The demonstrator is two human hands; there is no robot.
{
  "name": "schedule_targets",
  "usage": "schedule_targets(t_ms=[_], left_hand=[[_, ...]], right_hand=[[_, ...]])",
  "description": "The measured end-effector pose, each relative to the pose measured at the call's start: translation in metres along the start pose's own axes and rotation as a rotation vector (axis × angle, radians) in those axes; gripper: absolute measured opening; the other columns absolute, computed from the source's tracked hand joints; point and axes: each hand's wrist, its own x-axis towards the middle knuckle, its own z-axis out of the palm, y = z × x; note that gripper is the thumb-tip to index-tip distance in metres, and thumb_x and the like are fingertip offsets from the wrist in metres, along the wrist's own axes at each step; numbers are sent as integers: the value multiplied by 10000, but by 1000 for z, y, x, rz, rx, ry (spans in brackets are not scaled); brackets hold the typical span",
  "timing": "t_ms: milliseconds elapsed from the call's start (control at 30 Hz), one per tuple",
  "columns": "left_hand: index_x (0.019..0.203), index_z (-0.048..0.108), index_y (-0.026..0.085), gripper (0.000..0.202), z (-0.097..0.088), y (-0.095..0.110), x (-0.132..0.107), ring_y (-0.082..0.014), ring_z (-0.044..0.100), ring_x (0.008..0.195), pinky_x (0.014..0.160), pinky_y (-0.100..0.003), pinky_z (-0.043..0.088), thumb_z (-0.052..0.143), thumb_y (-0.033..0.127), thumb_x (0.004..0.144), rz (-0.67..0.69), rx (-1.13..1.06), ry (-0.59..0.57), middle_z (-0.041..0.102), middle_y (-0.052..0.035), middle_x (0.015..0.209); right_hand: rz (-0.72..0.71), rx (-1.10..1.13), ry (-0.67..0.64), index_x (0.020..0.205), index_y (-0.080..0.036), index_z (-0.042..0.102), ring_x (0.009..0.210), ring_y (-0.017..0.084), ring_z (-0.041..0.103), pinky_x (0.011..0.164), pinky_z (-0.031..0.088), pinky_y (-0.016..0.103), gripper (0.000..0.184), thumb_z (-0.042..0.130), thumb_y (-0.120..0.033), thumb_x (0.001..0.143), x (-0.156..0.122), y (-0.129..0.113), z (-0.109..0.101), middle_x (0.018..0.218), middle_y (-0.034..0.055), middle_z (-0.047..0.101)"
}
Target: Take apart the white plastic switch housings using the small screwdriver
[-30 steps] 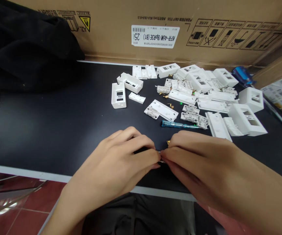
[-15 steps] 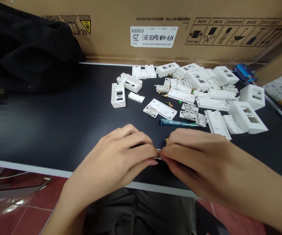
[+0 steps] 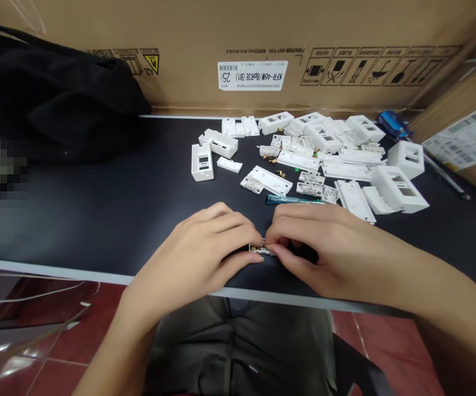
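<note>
Pinching a white plastic part with brass contacts between your left hand and right hand fingers, near the black worktop's front edge, open to your left.

Inspection finding: since the earlier frames, your head camera has drawn back. The white plastic housings on the tabletop read smaller, and more of your dark trousers shows below the tabletop edge. Your left hand and right hand sit higher in view. The small white part with brass contacts, earlier a sliver, now shows plainly between them. The loose brass piece earlier beside your right hand is no longer visible.
</note>
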Motion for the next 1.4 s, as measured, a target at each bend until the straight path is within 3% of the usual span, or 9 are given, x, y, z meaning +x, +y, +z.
schedule_targets(t_ms=[367, 667, 900, 1167, 1400], left_hand=[[1058, 669, 215, 144, 1, -2, -2, -174, 586, 960, 880, -329, 462, 579, 324, 1033, 47, 17, 37, 707, -5, 1069], [1073, 669, 209, 179, -1, 0, -2, -180, 578, 971, 895, -333, 457, 538, 328, 1052, 67, 74, 9, 695, -17, 1090], [1086, 670, 229, 180, -2, 2, -2, -182, 563, 981, 904, -336, 446, 525, 331, 1056, 46, 91, -23, 683, -7, 1110], [1079, 670, 217, 171, -1, 2, -2, -179, 568, 986, 913, -331, 452, 538, 322, 1050, 64, 97, -3, 691, -10, 1105], [1040, 667, 207, 176, -1, 4, -2, -184, 564, 963, 901, -339, 452, 525, 310, 1054, 74, 127, 0, 696, -21, 1093]], right_hand=[[-21, 8, 47, 880, -202, 683, 708, 127, 544, 646, 375, 262, 154, 550, -163, 948, 0, 2, 0, 799, -6, 606], [-88, 11, 83, 961, -220, 723, 757, 160, 600, 676, 418, 289, 208, 520, -181, 984, -10, 2, -3, 896, 38, 656], [-144, -30, 71, 915, -201, 711, 787, 180, 571, 704, 422, 318, 203, 522, -144, 958, -16, 6, 4, 903, 55, 626], [-224, -106, 101, 1088, -157, 721, 779, 192, 525, 734, 412, 348, 266, 522, -95, 924, -15, 9, 9, 848, 47, 580], [-192, -78, 103, 1055, -158, 726, 778, 189, 527, 711, 404, 334, 264, 502, -93, 930, -17, 7, 9, 852, 49, 578]])
